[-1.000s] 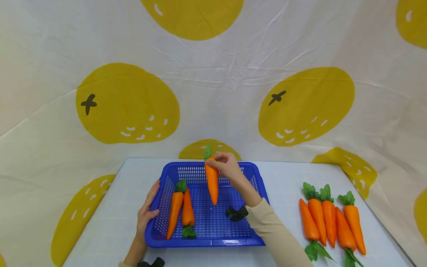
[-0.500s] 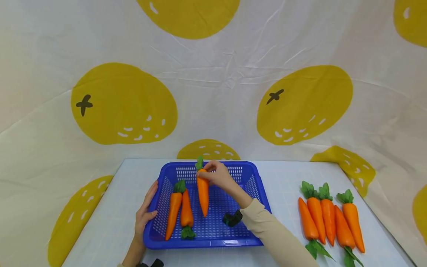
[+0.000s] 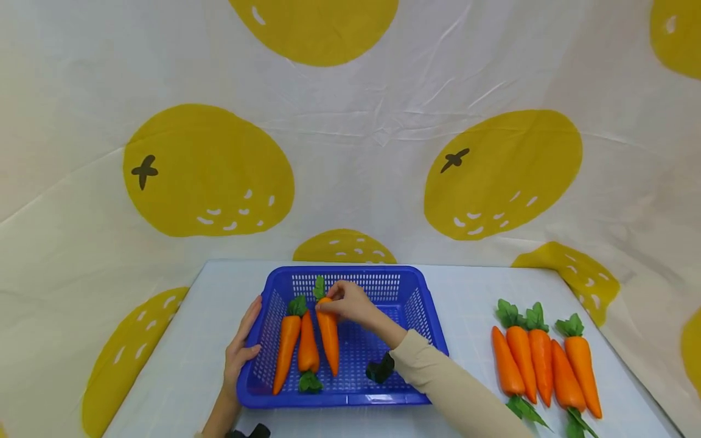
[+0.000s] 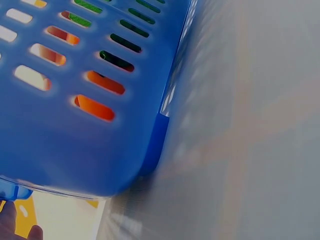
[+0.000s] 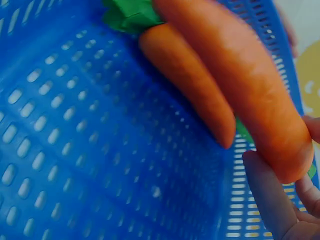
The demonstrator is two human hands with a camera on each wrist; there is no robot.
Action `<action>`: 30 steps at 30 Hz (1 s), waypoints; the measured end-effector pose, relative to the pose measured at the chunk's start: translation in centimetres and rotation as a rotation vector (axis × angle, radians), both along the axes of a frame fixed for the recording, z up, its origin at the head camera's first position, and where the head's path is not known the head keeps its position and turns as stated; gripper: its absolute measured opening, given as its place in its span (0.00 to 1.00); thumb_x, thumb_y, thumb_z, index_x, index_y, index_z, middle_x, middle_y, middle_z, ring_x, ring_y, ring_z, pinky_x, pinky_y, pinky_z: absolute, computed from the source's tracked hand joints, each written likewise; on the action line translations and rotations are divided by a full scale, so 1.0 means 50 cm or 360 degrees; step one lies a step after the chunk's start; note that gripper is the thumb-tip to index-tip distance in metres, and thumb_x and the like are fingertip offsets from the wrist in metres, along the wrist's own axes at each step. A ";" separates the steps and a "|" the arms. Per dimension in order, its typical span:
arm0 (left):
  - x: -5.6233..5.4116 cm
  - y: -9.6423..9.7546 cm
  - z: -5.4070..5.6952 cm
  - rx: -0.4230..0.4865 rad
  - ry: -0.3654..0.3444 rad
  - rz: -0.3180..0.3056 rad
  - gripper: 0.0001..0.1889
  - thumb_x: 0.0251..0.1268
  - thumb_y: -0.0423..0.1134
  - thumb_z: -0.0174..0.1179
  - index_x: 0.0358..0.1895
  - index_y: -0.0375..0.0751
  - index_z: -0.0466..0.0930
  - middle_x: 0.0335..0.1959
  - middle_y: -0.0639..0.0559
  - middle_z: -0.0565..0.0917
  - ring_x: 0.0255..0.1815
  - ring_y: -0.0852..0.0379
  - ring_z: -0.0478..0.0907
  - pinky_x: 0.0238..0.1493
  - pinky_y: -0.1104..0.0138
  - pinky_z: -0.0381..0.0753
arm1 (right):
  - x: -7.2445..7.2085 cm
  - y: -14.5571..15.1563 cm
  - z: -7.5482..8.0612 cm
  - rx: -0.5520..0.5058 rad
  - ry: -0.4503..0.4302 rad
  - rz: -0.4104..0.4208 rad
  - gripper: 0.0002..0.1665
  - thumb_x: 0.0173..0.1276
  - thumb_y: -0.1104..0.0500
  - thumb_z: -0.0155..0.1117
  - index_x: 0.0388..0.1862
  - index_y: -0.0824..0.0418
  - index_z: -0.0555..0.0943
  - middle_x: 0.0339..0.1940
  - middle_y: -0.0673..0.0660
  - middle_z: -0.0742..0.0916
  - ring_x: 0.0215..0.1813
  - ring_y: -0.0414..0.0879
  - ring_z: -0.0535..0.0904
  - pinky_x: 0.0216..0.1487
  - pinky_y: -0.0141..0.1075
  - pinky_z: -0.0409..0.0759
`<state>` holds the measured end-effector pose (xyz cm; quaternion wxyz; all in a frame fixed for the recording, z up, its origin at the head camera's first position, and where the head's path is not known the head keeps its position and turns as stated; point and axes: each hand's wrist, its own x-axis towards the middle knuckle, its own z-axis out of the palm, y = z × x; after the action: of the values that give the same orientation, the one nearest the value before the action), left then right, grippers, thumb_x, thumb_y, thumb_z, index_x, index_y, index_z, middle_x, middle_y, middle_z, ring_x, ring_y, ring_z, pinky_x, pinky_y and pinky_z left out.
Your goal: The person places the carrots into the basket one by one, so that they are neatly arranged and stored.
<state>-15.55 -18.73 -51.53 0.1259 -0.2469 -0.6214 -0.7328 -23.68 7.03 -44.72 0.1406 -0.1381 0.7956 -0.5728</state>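
Note:
My right hand (image 3: 353, 304) pinches a carrot (image 3: 329, 337) near its leafy top, inside the blue plastic basket (image 3: 394, 398). In the right wrist view the held carrot (image 5: 250, 75) hangs over another carrot (image 5: 187, 80), with fingers on both sides of its thick end. Two carrots lie at the basket's left: one (image 3: 286, 350) with leaves at the back, the other (image 3: 308, 347) with leaves toward the front. My left hand (image 3: 238, 347) rests against the basket's left wall, fingers straight. In the left wrist view that hand's fingertips (image 4: 7, 220) barely show beside the basket wall (image 4: 75, 150).
On the white table (image 3: 465, 340), right of the basket, several carrots (image 3: 542, 362) lie side by side, leaves pointing in mixed directions. Behind the table hangs a pale cloth (image 3: 350, 170) with large yellow fruit prints.
My right hand has brought its carrot left and down into the basket, beside the two lying there. The left hand keeps its place on the basket.

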 end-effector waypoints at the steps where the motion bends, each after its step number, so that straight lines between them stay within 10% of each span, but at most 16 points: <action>1: -0.001 0.001 0.000 0.0002 0.0020 -0.0002 0.35 0.58 0.19 0.35 0.74 0.22 0.49 0.79 0.34 0.48 0.80 0.54 0.48 0.72 0.73 0.55 | -0.001 0.000 -0.002 0.0026 -0.0010 0.0000 0.19 0.60 0.58 0.74 0.43 0.67 0.76 0.32 0.58 0.82 0.29 0.46 0.82 0.37 0.53 0.85; 17: 0.004 0.001 0.007 0.0014 -0.0011 0.0007 0.35 0.59 0.18 0.34 0.75 0.22 0.49 0.79 0.34 0.47 0.80 0.54 0.47 0.72 0.74 0.54 | 0.000 -0.010 -0.022 0.0166 -0.0188 0.0016 0.17 0.61 0.71 0.65 0.48 0.73 0.73 0.28 0.65 0.82 0.30 0.61 0.85 0.33 0.47 0.87; 30: 0.005 0.001 0.006 -0.0011 -0.0091 0.0034 0.36 0.59 0.19 0.35 0.76 0.26 0.50 0.80 0.37 0.48 0.80 0.53 0.46 0.72 0.73 0.53 | 0.011 -0.007 -0.026 0.0204 -0.0467 0.0317 0.24 0.64 0.67 0.66 0.54 0.66 0.66 0.27 0.63 0.87 0.26 0.59 0.86 0.31 0.47 0.86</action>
<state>-15.30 -18.66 -51.25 0.1150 -0.2196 -0.6299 -0.7361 -23.12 6.66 -46.04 0.3197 -0.1218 0.7839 -0.5182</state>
